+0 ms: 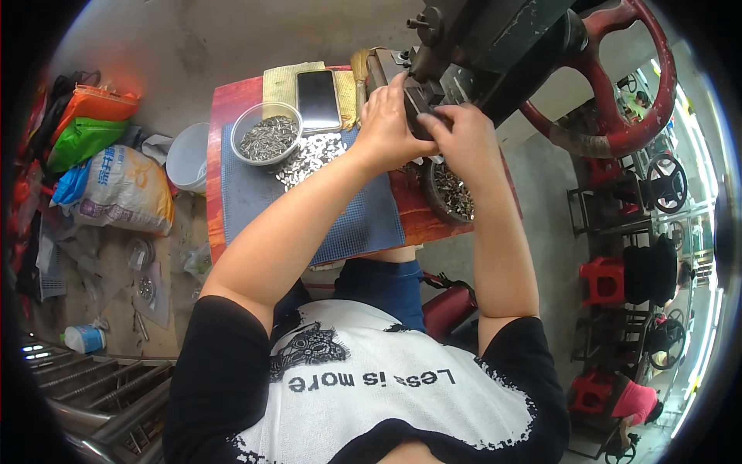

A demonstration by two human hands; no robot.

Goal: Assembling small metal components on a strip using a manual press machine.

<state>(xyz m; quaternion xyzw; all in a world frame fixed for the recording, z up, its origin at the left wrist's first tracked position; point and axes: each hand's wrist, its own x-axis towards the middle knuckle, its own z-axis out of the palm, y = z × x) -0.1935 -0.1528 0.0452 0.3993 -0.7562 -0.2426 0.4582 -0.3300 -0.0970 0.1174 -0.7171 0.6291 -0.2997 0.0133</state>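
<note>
Both hands are at the die area of a dark press machine [502, 46] at the top. My left hand [386, 124] rests against the press block, forefinger stretched up and thumb reaching toward my right hand; nothing shows in it. My right hand [468, 143] is bent over the front of the die, fingers curled; whatever they pinch is hidden. Below it, a round container [450, 193] of small metal parts is partly covered by my wrist. Left of my hands stand a clear tub [268, 133] of thin metal pieces and a spread of small whitish parts [313, 158] on the blue mat [355, 216].
A phone [318, 100] lies on a yellow cloth beside a brush [361, 66]. The press's red handwheel [599, 85] juts out at the right. A white bucket [188, 158] and a filled sack [127, 189] are at the left. Other people sit at machines far right.
</note>
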